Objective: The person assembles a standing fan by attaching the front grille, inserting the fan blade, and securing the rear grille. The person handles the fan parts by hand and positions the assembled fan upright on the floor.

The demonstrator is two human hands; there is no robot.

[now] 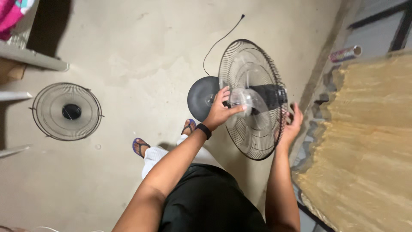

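left hand (221, 112) pinches blade hub (238, 104) | right hand (293, 124) braces fan guard (274, 129), grip probably loose | keep fan steady, turn hub squarely

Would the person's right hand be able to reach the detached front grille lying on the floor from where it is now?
Probably not as things stand. The right hand rests on the rear guard of the fan, while the front grille lies far off on the floor beyond the left hand.

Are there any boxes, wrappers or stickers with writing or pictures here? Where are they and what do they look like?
Printed roll: lying at top right by the wall edge, a tube shape, pink and white with small markings, open end to the right.
No screens or signs in view.
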